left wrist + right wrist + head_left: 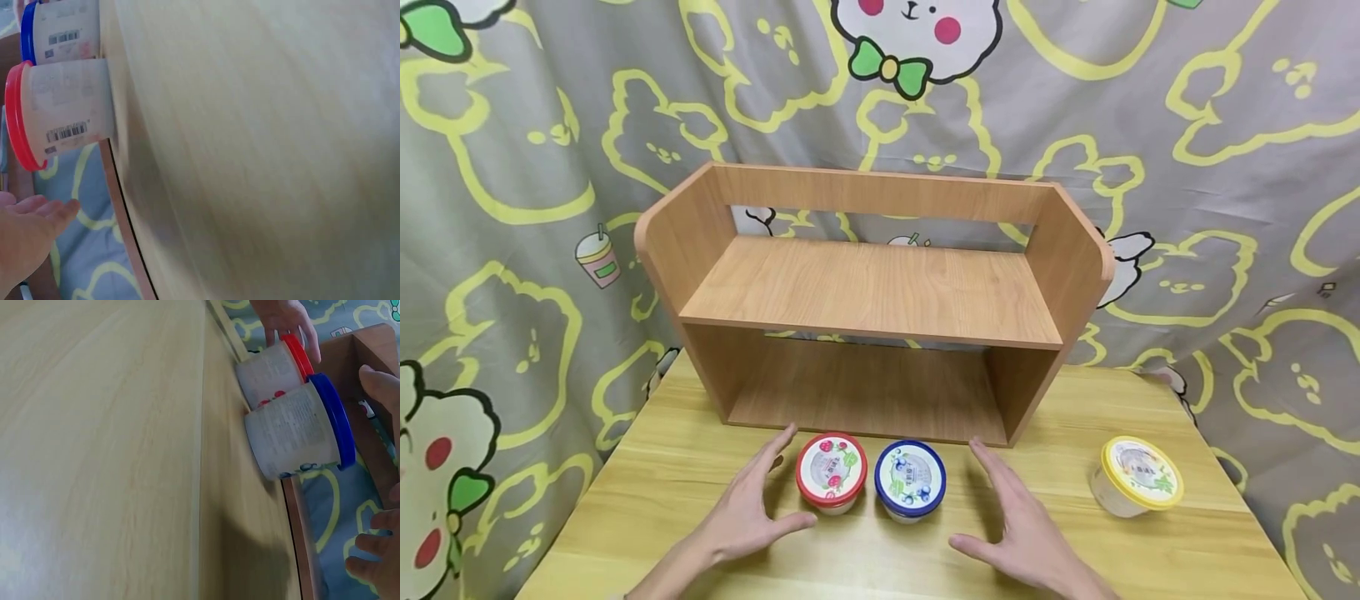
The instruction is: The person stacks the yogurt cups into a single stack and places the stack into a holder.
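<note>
Two lidded plastic tubs stand side by side on the table: a red-lidded tub with red berries on its lid, and a blue-lidded tub with blueberries. Just left of the red lid is my left hand, thumb and fingers spread apart, holding nothing. My right hand hovers to the right of the blue-lidded tub, likewise spread and empty. Barcodes show on the sides of both tubs in the left wrist view. Farther right sits a yellow-lidded tub, apart from both hands.
Behind the tubs stands a two-level wooden shelf with raised sides and a back rail. The light wooden table extends to both sides. A grey curtain with yellow cartoon outlines hangs behind and around it.
</note>
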The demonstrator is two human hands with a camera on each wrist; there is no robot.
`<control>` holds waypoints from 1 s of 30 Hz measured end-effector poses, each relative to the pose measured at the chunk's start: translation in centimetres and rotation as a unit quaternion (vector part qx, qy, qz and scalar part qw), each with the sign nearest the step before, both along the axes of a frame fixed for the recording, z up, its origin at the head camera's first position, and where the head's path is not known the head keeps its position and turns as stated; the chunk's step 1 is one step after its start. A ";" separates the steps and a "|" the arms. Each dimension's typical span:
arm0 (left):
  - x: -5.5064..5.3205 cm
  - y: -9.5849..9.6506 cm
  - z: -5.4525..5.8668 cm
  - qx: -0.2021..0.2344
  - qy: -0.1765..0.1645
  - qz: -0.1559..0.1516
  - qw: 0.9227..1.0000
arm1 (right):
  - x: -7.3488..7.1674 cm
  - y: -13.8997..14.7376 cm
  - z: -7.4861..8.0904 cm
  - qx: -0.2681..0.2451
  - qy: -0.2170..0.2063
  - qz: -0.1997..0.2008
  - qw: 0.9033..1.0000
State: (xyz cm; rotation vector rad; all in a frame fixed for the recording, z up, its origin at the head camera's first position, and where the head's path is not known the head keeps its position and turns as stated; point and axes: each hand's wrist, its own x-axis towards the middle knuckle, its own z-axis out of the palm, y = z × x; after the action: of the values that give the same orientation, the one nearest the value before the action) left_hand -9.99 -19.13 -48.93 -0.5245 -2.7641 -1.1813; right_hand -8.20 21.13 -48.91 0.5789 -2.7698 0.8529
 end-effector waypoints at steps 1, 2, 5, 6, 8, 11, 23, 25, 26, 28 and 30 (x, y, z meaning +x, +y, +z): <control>-0.1 0.1 -0.1 0.008 -0.006 -0.002 1.000 | 0.0 -0.1 -0.1 -0.006 -0.009 0.000 1.000; -0.2 0.1 -0.1 0.017 -0.013 -0.004 1.000 | -0.1 -0.3 -0.2 -0.012 -0.017 0.000 1.000; -0.4 0.4 -0.3 0.039 -0.028 -0.009 0.999 | -0.3 -0.7 -0.5 -0.030 -0.037 0.005 0.999; -0.4 0.5 -0.3 0.045 -0.031 -0.012 0.998 | -0.4 -0.8 -0.6 -0.037 -0.044 0.005 0.998; -0.5 0.6 -0.4 0.055 -0.033 -0.016 0.998 | -0.6 -1.0 -0.8 -0.053 -0.061 0.005 0.997; -0.7 0.8 -0.5 0.063 -0.040 -0.021 0.997 | -0.9 -1.3 -1.0 -0.072 -0.083 -0.001 0.994; -1.3 1.0 -1.2 0.085 -0.104 -0.016 0.991 | -2.3 -2.2 -2.3 -0.175 -0.097 0.092 0.976; -1.3 1.1 -1.3 0.087 -0.109 -0.021 0.990 | -2.5 -2.3 -2.5 -0.181 -0.101 0.102 0.973; -1.4 1.1 -1.3 0.089 -0.110 -0.025 0.990 | -2.5 -2.4 -2.6 -0.182 -0.103 0.102 0.973; -1.4 1.2 -1.3 0.097 -0.114 -0.029 0.988 | -2.7 -2.5 -2.7 -0.181 -0.106 0.100 0.972; -1.4 1.3 -1.3 0.106 -0.122 -0.027 0.986 | -2.8 -2.6 -2.7 -0.181 -0.109 0.096 0.973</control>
State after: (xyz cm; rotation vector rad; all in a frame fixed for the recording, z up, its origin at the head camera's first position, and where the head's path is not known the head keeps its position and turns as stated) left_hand -11.37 -17.87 -50.22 -0.4640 -2.7813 -1.6309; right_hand -10.98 18.54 -51.60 0.7283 -2.6671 1.5080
